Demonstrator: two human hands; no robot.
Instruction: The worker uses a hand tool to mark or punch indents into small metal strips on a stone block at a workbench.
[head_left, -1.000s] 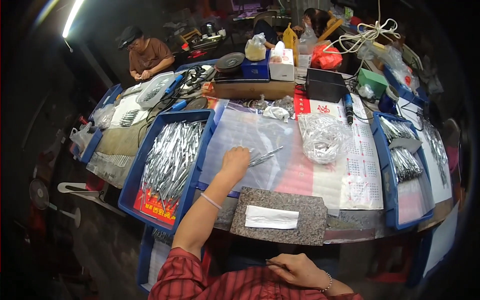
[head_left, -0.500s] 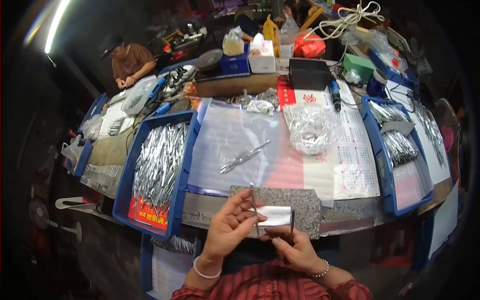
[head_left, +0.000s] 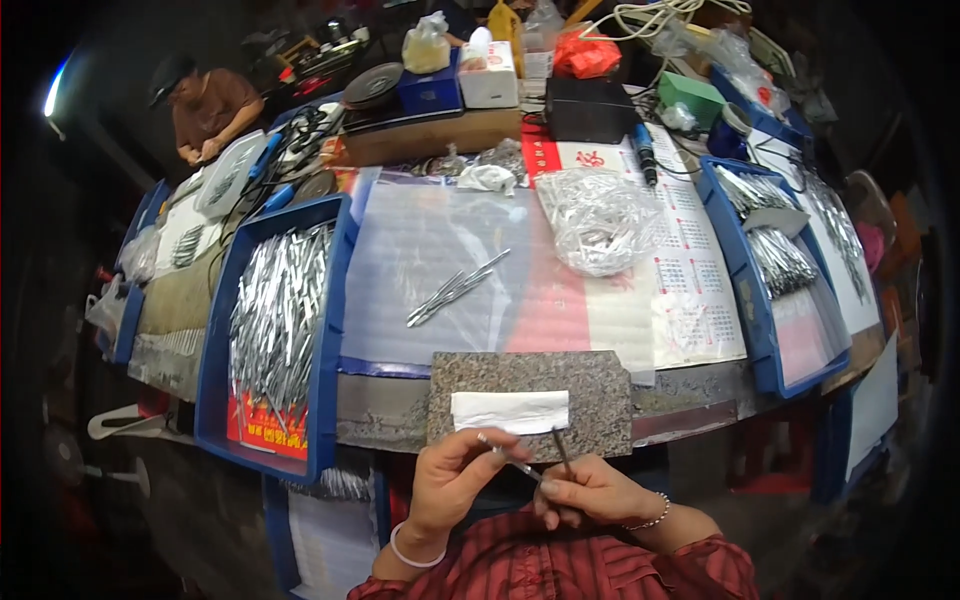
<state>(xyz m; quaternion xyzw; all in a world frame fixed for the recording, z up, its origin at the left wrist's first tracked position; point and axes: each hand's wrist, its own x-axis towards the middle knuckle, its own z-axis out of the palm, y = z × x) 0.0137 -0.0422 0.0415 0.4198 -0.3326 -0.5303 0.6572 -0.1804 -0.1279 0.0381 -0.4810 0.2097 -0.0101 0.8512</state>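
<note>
My left hand pinches a thin metal tweezer close to my chest. My right hand grips a slim dark stick-like tool, and its fingers meet the tweezer's other end. Both hands hover just below a speckled stone slab with a folded white cloth on it. A small bunch of tweezers lies on the clear plastic sheet further out. A blue tray on the left is heaped with silver tweezers.
A clear bag of metal parts lies on a printed paper sheet. Another blue tray with tweezers stands at the right. Boxes, a black case and cables crowd the back. Another person works at the far left.
My left hand came back from the plastic sheet to my chest with one tweezer. My right hand rose to meet it. The view has tilted down and closer.
</note>
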